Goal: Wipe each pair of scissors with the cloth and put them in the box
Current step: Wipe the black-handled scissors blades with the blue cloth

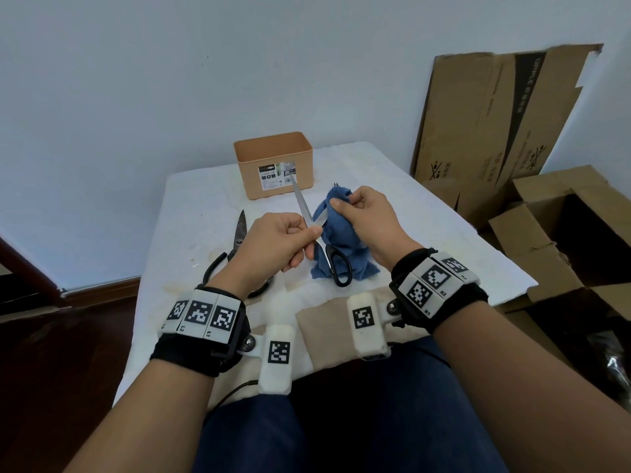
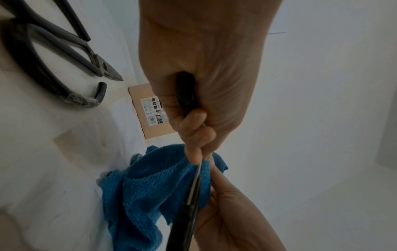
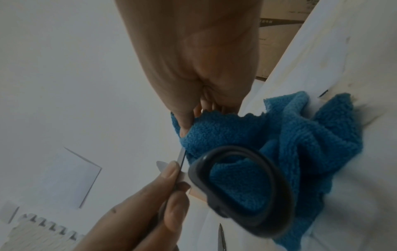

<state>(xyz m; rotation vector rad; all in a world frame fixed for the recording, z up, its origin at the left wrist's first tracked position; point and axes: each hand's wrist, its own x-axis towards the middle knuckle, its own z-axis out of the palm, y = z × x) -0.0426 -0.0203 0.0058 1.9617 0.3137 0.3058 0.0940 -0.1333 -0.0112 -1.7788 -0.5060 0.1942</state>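
Left hand (image 1: 277, 241): fingers curled round black-handled scissors (image 1: 309, 213), pinching near the pivot; one handle loop sits in the palm per left wrist view, the other loop (image 1: 339, 268) hangs free below, over the table (image 1: 426, 216). Blades open, one pointing up & away toward the box (image 1: 273, 165), tip overlapping box label in head view; contact cannot be told.

Right hand (image 1: 365, 216): thumb & fingers pinching blue cloth (image 1: 336, 240) at its top, bunched against the shorter blade. Cloth's lower end rests on table, ragged edges spread toward near side.

Box: tan, open-topped, upright, at far end of table nr back edge; interior not visible.

2nd pair, dark metal shears (image 1: 235, 247): flat on table left of left hand, blades closed, tip pointing away; handles partly hidden under left wrist. Apart from held scissors.

Table: white covering, stained; beige patch at near edge. Bare surface between box & cloth, and along right side out to the corner.

Cardboard boxes (image 1: 505, 131): flattened sheets lean on wall, right of table; open cartons on floor below, just off right edge.
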